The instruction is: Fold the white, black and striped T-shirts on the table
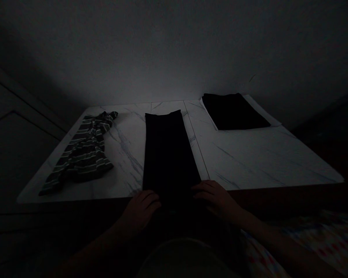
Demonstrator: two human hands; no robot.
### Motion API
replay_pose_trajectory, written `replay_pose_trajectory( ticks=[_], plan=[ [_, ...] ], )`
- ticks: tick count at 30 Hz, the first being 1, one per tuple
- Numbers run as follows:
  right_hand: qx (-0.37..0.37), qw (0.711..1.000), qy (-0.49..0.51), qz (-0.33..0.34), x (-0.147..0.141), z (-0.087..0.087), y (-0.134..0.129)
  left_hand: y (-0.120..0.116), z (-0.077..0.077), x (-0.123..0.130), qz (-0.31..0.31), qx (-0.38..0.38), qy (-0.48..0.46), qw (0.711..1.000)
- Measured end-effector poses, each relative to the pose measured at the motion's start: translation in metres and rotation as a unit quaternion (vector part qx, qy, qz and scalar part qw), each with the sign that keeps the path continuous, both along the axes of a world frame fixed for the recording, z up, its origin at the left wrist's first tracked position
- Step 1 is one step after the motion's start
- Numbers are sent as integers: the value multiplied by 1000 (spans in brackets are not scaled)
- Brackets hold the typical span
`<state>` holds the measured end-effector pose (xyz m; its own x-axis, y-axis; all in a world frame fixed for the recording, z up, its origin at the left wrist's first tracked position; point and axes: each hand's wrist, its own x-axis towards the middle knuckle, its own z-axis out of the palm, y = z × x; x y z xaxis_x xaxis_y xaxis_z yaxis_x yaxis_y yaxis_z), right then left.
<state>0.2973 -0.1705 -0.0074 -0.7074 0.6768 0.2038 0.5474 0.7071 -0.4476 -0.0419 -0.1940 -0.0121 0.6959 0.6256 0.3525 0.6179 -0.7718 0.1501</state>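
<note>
My left hand [140, 212] and right hand [213, 199] resting open, not clenching, on near end of long black folded cloth garment [168, 154], lying lengthwise on white marble-pattern table [243, 162]; crumpled dark striped shirt [81, 150] lying left.

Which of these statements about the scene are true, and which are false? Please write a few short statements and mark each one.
1. The left hand and the right hand both touch the black folded cloth. True.
2. The striped garment lies neatly folded on the right side of the marble-patterned table. False: it lies crumpled on the left side.
3. A dark folded stack lies on a white sheet at the far right. True.
4. The right hand holds the dark folded stack. False: it rests on the black folded cloth, away from the stack.
</note>
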Motion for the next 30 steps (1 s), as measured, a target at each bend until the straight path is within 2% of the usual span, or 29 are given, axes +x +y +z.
replay_pose_trajectory(
  ticks=[3,7,9,11,14,16,18,19,21,23,24,27,30],
  plan=[
    [-29,999,22,23,8,7,-7,-10,8,2,-1,7,-33,999],
    [-126,989,57,50,14,24,-9,-11,37,8,-20,-46,-89,995],
    [-184,980,78,19,13,35,-1,-5,55,10,-26,-107,-124,986],
    [-216,968,120,-44,8,46,18,10,73,9,-16,-169,-167,971],
    [-174,948,216,-155,-9,61,75,58,100,6,56,-210,-230,949],
    [-123,933,259,-219,-25,67,130,110,115,5,112,-204,-271,934],
    [-79,922,270,-268,-44,69,192,174,120,7,158,-186,-315,917],
    [-52,918,267,-289,-54,68,222,207,118,8,182,-184,-331,907],
    [-19,914,228,-336,-72,59,276,270,104,12,230,-191,-342,891],
    [-23,910,158,-382,-85,45,313,319,79,15,308,-194,-309,879],
    [-30,908,120,-401,-90,36,324,336,66,17,344,-191,-290,872],
    [-42,894,30,-445,-97,14,337,358,28,21,396,-174,-263,863],
    [-28,884,9,-466,-98,2,336,355,9,24,411,-121,-221,876]
  ],
)
